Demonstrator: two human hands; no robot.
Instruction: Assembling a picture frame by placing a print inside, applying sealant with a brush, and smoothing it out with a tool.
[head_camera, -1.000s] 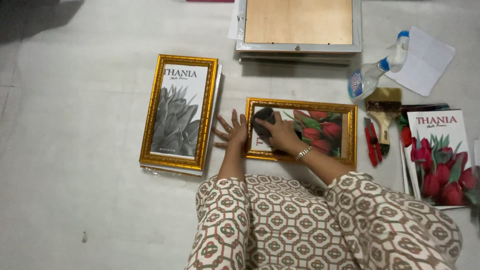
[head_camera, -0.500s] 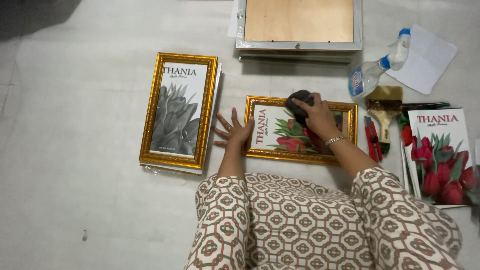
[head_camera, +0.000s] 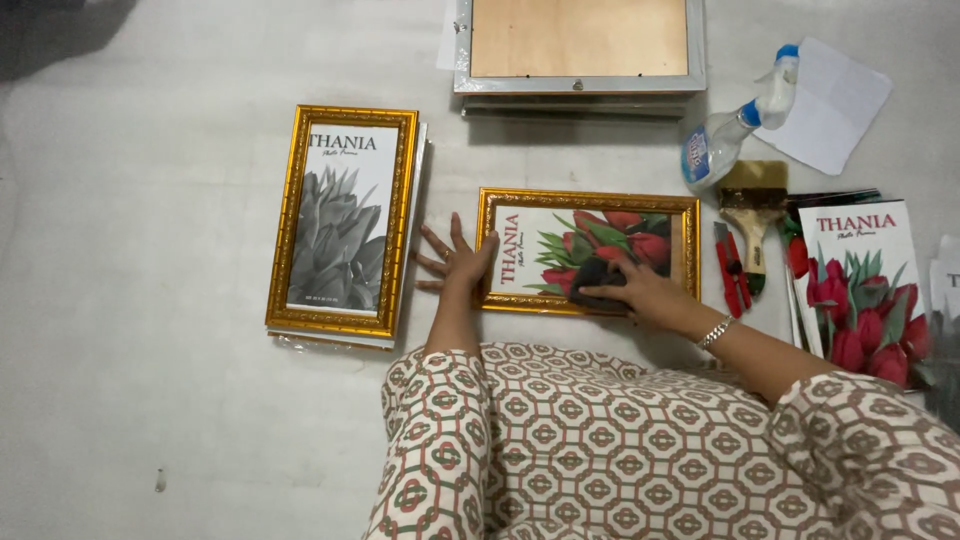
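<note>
The right hand (head_camera: 645, 293) has slid from the upper edge of the gold frame with red tulips (head_camera: 588, 252), where it was half a second ago, down to that frame's lower edge, taking the dark cloth (head_camera: 592, 280) with it. The left hand (head_camera: 455, 262) has not moved: it lies flat at the frame's left end, its 5 fingers fanned wide apart, thumb on the gilt border.

The frame itself lies flat on the pale floor (head_camera: 150, 180), long side across, a carved gold moulding around a print of red tulips with green leaves and a white strip at its left. The right hand's fingers are bent over the cloth, pressing it onto the glass near the bottom moulding. A silver bracelet (head_camera: 716, 333) circles that wrist.
</note>
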